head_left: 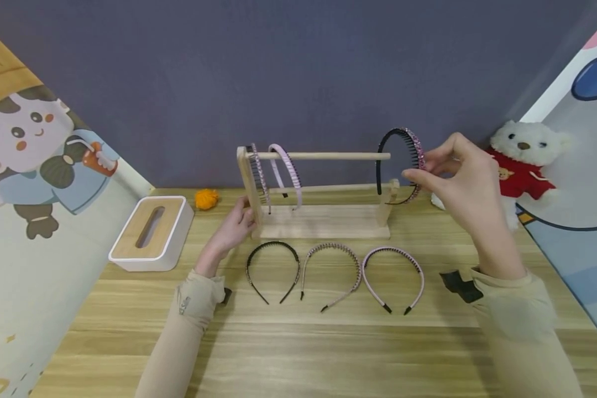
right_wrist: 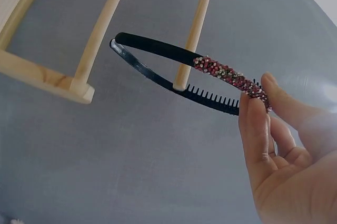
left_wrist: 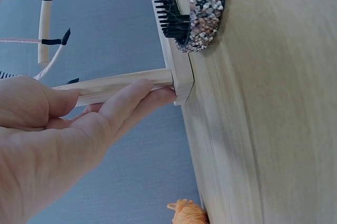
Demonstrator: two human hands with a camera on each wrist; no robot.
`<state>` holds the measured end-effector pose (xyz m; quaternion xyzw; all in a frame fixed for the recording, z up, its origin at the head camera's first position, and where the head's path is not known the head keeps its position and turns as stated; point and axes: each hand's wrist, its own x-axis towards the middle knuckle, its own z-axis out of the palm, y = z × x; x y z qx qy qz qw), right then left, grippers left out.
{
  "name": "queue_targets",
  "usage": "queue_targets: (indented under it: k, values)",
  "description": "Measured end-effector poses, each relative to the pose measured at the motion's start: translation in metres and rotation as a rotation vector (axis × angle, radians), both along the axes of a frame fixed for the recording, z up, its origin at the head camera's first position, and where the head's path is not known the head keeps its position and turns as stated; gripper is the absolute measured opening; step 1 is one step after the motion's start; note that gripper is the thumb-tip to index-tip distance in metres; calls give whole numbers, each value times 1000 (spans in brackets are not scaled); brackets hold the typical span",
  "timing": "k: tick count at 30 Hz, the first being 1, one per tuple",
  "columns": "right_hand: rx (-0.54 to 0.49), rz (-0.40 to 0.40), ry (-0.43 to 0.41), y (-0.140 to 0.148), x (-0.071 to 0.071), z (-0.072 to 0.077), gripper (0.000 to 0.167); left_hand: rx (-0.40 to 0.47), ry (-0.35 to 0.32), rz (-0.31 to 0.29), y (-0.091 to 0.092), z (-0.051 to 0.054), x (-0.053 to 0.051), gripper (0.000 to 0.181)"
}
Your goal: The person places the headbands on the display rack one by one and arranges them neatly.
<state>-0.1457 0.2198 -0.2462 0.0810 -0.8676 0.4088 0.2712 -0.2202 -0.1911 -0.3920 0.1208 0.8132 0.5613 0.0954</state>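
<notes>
My right hand pinches a black toothed headband by its pink-stoned part, between thumb and fingers. The tip of the upper bar of a wooden rack shows within the headband's loop. At the rack's left end, my left hand grips the upright post, thumb on one side and fingers along the other. Near that end hang a stone-studded headband and a pale pink wrapped headband.
In front of the rack lie a dark headband, a beaded headband and a pink headband. To the left are a tissue box and an orange ball. A white teddy bear sits at the right wall.
</notes>
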Motion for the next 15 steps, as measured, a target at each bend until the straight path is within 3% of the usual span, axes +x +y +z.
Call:
queue_targets:
  k: [15]
  values:
    - [-32,117,-17,-33,-18,3,40,37,-11,1,0,-2,-1,49]
